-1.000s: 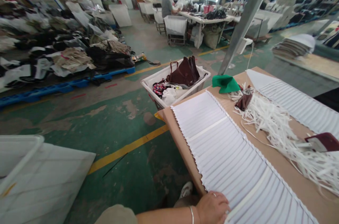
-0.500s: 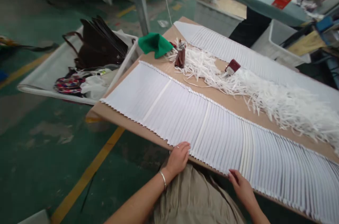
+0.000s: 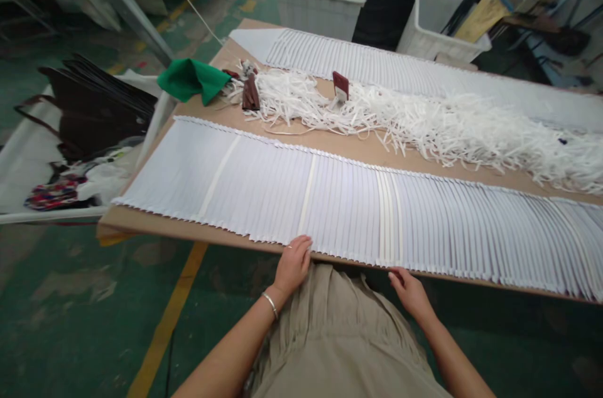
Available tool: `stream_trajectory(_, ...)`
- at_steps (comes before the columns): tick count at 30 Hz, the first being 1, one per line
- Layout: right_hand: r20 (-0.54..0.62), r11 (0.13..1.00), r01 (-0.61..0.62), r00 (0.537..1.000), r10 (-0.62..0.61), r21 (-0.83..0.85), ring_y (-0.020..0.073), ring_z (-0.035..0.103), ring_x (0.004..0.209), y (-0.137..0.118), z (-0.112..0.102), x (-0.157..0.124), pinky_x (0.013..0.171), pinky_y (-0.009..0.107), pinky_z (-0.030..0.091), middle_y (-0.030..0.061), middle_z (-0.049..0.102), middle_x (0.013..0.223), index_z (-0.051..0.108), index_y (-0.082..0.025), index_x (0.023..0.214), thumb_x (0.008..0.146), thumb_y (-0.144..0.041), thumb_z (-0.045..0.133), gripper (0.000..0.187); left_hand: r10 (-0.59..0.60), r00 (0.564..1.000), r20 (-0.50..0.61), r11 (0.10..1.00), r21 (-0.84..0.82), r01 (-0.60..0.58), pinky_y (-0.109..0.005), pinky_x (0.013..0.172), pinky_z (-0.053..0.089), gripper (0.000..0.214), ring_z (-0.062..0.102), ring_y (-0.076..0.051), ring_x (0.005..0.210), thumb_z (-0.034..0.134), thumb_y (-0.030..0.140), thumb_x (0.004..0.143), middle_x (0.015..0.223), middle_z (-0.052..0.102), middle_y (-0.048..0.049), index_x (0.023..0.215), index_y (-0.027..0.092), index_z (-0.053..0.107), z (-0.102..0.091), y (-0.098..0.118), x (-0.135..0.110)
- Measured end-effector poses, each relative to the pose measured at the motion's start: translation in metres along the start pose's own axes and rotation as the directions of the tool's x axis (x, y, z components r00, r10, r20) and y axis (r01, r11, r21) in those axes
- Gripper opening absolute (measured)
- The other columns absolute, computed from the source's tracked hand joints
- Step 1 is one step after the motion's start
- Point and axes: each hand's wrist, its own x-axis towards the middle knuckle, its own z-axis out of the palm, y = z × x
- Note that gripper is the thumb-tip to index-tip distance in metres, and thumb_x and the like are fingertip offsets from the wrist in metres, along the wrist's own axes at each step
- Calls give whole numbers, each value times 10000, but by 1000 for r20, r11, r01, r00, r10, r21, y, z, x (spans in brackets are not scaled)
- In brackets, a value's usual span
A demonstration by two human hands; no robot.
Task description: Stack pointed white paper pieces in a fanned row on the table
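Observation:
A long row of overlapping white strips [image 3: 348,209] lies along the near side of a brown-covered table [image 3: 221,113]. My left hand [image 3: 293,265] rests on the near ends of the row, fingers extended side by side with nothing visible in them. At the table edge farther right is my right hand [image 3: 411,291], its fingers loosely bent and the thumb apart, index fingertip touching or close to the strip ends. Beyond the row, a tangled heap of narrow white strips [image 3: 424,125] stretches across the table. A dark red block [image 3: 341,84] stands at the heap.
Behind the heap runs a second row of white strips [image 3: 358,62]. Green cloth [image 3: 191,79] and a small brown bundle [image 3: 250,95] sit at the left end. A white bin [image 3: 14,162] holds dark bags and cloth. Another bin [image 3: 433,12] stands behind the table.
The view has turned to the right, so the table appears shifted left and more level. Both hands stay at the table's near edge, in much the same poses.

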Motion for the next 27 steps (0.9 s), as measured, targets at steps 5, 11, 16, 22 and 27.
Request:
stream_trajectory(5,-22,991,-48,998,51,129,263,736,862,72,-33,-18,808,379,572,107,769,944,672,-182,1069,818,-503,545,427,-14,1000,-28,998,61,15,-522,1082,481,239,572,-257,1255,469,166,966,1213,684,-83,1143,201,626,42,57,6)
stream_trajectory(11,-59,968,-89,993,105,235,265,741,829,162,-71,-35,780,375,582,95,771,900,687,-197,1022,773,-504,580,409,-4,1000,-2,997,77,4,-511,1073,496,247,576,-250,1256,459,156,966,1213,684,-83,1141,199,628,100,118,7)
stream_trajectory(16,-66,952,-131,986,155,276,269,743,829,232,-106,-41,770,370,580,107,771,900,688,-184,1037,753,-523,593,453,-3,1000,15,999,52,2,-512,1077,495,264,571,-243,1267,457,145,958,1220,681,-85,1143,204,636,154,173,6)
stream_trajectory(22,-119,925,-202,961,251,321,285,744,823,293,-152,-55,775,378,584,107,771,878,701,-189,1028,695,-548,623,495,34,997,67,999,-14,-33,-518,1083,495,290,561,-243,1283,455,128,941,1228,673,-95,1149,209,640,197,232,10)
stream_trajectory(27,-150,904,-223,944,294,364,299,744,778,303,-164,-61,739,390,596,106,766,826,713,-210,969,684,-592,615,487,55,997,61,997,44,-57,-526,1088,495,308,543,-248,1301,459,113,928,1256,658,-103,1168,201,630,203,233,45)
